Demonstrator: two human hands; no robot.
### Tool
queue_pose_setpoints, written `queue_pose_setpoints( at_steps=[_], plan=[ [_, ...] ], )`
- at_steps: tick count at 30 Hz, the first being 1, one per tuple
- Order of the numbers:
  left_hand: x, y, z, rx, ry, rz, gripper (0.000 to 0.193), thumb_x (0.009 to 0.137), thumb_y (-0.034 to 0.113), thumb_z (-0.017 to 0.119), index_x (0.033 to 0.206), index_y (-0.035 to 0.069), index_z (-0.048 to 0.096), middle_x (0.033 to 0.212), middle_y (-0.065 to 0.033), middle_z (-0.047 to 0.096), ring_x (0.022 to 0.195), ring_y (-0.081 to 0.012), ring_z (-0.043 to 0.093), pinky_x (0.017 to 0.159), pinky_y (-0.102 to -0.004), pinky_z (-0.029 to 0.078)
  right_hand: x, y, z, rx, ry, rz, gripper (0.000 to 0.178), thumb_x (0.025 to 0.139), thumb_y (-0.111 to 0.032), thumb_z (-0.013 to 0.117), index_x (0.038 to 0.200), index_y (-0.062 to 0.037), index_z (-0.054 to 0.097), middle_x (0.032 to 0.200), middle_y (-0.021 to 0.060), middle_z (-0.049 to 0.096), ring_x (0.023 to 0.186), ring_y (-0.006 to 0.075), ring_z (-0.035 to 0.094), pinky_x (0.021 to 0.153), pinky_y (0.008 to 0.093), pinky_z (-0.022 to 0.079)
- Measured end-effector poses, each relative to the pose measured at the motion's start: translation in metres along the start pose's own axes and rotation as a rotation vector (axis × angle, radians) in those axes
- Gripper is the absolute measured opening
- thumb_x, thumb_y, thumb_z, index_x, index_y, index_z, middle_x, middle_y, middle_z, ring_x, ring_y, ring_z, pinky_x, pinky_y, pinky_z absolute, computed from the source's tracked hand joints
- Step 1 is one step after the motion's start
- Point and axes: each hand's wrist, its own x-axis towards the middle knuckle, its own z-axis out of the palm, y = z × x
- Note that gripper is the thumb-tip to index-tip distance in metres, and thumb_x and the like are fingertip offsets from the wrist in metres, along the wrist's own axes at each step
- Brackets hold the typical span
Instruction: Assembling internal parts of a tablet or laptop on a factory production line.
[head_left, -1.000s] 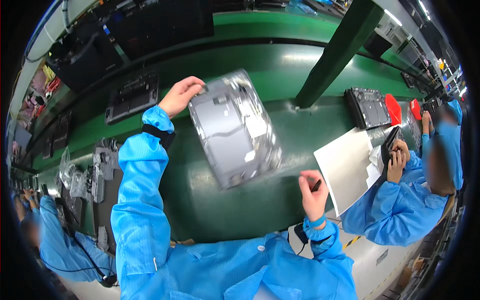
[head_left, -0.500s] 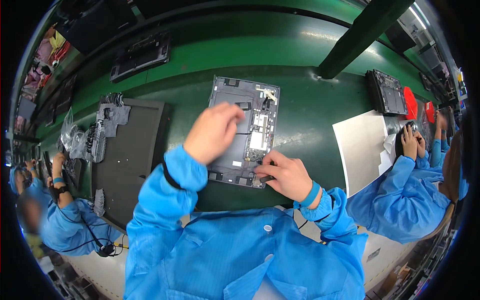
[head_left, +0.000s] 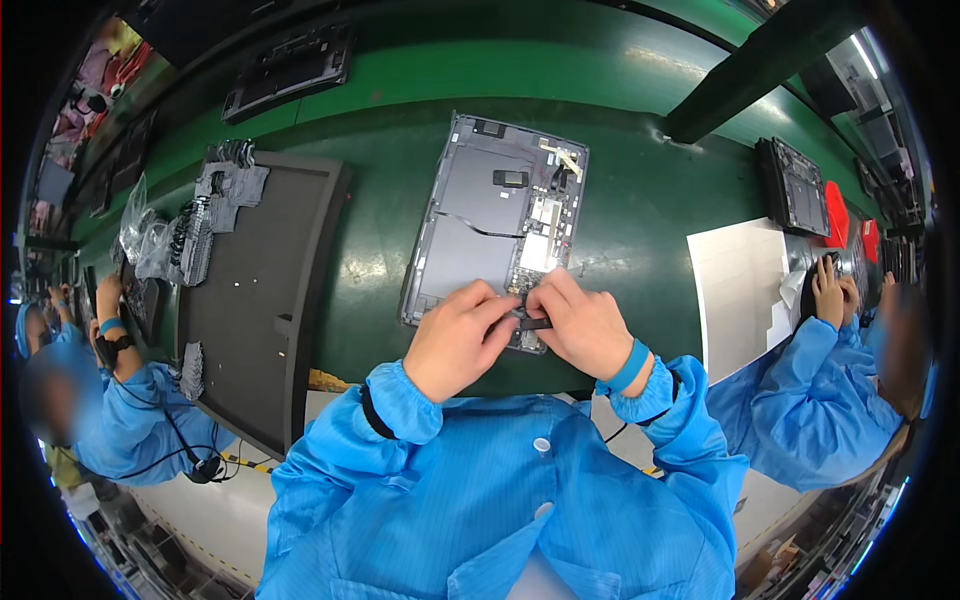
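Observation:
An opened grey device casing [head_left: 470, 200], like a tablet or laptop shell, lies on the green bench in front of me. Along its right side runs a circuit board [head_left: 540, 230], and a thin black cable [head_left: 480, 228] crosses the bare left part. My left hand [head_left: 455, 345] is at the casing's near end, thumb and fingers pinched together at the board; whatever is between them is hidden. Close beside it, my right hand [head_left: 582, 325] grips a short black stick-like tool [head_left: 537, 324], its fingertips over the board's near end.
To the left stands a dark tray [head_left: 250, 260] with stacked grey parts [head_left: 215, 200] and clear plastic bags [head_left: 150, 240]. A white sheet [head_left: 740, 280] and another opened device [head_left: 795, 185] lie right. Co-workers in blue sit on both sides. A dark post [head_left: 760, 70] rises at the back right.
My left hand has come down from the casing's middle to its near end, beside my right hand. The black cable now shows across the casing. The whole view has shifted slightly.

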Motion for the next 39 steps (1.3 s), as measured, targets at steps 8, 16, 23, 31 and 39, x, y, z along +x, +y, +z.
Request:
queue_pose_setpoints(
  at_steps=[8, 16, 23, 31, 39],
  plan=[
    [-0.008, 0.001, 0.004, 0.078, 0.024, 0.033, 0.022, 0.082, 0.009, 0.071, 0.103, 0.008, 0.070, 0.087, -0.0066, 0.058, 0.078, -0.0264, 0.061, 0.067, -0.0382, 0.051, 0.001, 0.005, -0.003, 0.026, -0.005, -0.064, 0.029, 0.071, -0.009, 0.074, 0.095, -0.0119, 0.058, 0.094, 0.0041, 0.051, 0.070, 0.0240, 0.065, 0.056, 0.0370, 0.052],
    [-0.012, 0.002, 0.008, 0.154, 0.081, 0.128, 0.022, 0.079, 0.005, 0.072, 0.100, 0.009, 0.071, 0.088, -0.0034, 0.056, 0.073, -0.0204, 0.058, 0.064, -0.0350, 0.050, 0.001, 0.002, -0.008, 0.083, -0.047, -0.011, 0.027, 0.072, -0.009, 0.074, 0.093, -0.0106, 0.057, 0.093, 0.0050, 0.052, 0.071, 0.0255, 0.065, 0.057, 0.0385, 0.053],
    [-0.011, 0.004, 0.011, 0.151, 0.122, 0.110, 0.019, 0.080, 0.005, 0.071, 0.098, 0.008, 0.071, 0.090, -0.0033, 0.057, 0.073, -0.0205, 0.059, 0.065, -0.0350, 0.051, -0.001, 0.000, -0.004, 0.107, -0.011, 0.028, 0.026, 0.073, -0.009, 0.073, 0.094, -0.0102, 0.058, 0.095, 0.0048, 0.054, 0.073, 0.0262, 0.065, 0.057, 0.0388, 0.053],
    [-0.012, 0.004, 0.010, 0.095, 0.121, 0.062, 0.018, 0.080, 0.004, 0.071, 0.098, 0.006, 0.070, 0.095, -0.0052, 0.061, 0.080, -0.0240, 0.063, 0.070, -0.0365, 0.053, 0.000, 0.005, -0.005, 0.176, 0.013, -0.059, 0.027, 0.072, -0.006, 0.072, 0.096, -0.0113, 0.061, 0.091, 0.0026, 0.056, 0.072, 0.0247, 0.065, 0.058, 0.0371, 0.053],
    [-0.011, 0.006, 0.011, 0.095, 0.130, 0.038, 0.020, 0.079, 0.003, 0.071, 0.098, 0.007, 0.071, 0.093, -0.0050, 0.060, 0.077, -0.0220, 0.062, 0.067, -0.0352, 0.052, -0.002, 0.002, -0.001, 0.141, 0.088, -0.011, 0.030, 0.069, -0.003, 0.073, 0.095, -0.0114, 0.061, 0.090, 0.0025, 0.056, 0.070, 0.0240, 0.065, 0.058, 0.0358, 0.053]
  ],
)
